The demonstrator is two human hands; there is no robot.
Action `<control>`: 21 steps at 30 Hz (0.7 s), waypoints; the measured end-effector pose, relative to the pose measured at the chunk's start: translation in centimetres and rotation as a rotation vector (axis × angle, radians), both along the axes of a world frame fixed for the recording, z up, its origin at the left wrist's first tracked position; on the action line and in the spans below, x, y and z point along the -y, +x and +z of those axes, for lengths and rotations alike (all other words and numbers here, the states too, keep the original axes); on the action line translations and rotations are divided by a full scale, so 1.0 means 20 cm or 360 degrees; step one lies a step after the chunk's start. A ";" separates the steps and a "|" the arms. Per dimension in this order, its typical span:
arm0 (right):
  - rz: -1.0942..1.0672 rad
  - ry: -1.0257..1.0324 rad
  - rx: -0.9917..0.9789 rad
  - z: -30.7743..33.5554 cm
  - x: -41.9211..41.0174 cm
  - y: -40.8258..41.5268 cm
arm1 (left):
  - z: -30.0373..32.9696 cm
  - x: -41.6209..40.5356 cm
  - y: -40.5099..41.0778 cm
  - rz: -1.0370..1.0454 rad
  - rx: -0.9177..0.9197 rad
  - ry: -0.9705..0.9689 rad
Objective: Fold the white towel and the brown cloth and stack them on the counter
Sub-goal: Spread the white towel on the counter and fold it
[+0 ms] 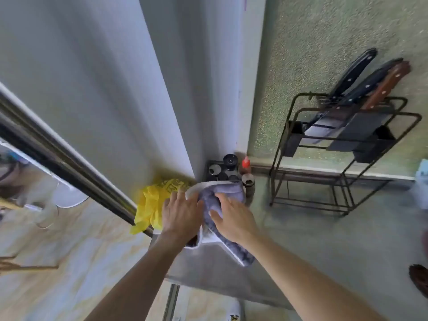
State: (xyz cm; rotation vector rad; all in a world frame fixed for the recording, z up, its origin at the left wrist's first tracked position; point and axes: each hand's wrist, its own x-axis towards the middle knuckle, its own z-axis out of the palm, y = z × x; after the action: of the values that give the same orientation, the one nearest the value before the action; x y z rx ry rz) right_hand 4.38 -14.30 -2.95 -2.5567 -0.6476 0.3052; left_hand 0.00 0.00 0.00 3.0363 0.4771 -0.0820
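Both hands lay on towel (228, 192) at counter (312, 239) corner. Towel looked grey-white with pale edge, bunched and part-folded, one end trailing toward counter's near edge. Left hand (183, 212) rested flat, fingers spread, on towel's left part, no grasp seen. Right hand (234, 218) pressed palm-down, fingers spread, on towel's middle. Yellow bag (152, 205) lay just left of towel, touching wall. Dark jars (225, 169) and red-capped bottle (246, 165) stood behind towel. Knife rack (342, 140) stood right, apart.

Rumpled greyish-white towel (231, 191) on counter (301, 239)
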 end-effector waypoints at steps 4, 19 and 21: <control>-0.0052 -0.0090 -0.0178 -0.15 -0.21 0.19 | -0.14 -0.10 0.17 0.0096 -0.0129 0.0023; -0.0208 -0.0291 0.0002 -0.12 -0.12 0.31 | -0.23 -0.15 0.25 0.0097 -0.0079 -0.0259; -0.0229 -0.0327 0.0033 -0.06 0.02 0.27 | -0.21 -0.10 0.22 0.0011 -0.0053 -0.0320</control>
State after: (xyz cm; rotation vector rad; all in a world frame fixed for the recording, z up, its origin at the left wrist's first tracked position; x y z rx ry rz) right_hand 9.80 -14.71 -4.18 -2.7888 -0.4569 0.3109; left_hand 4.41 1.99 -4.15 2.8403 0.4524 -0.1694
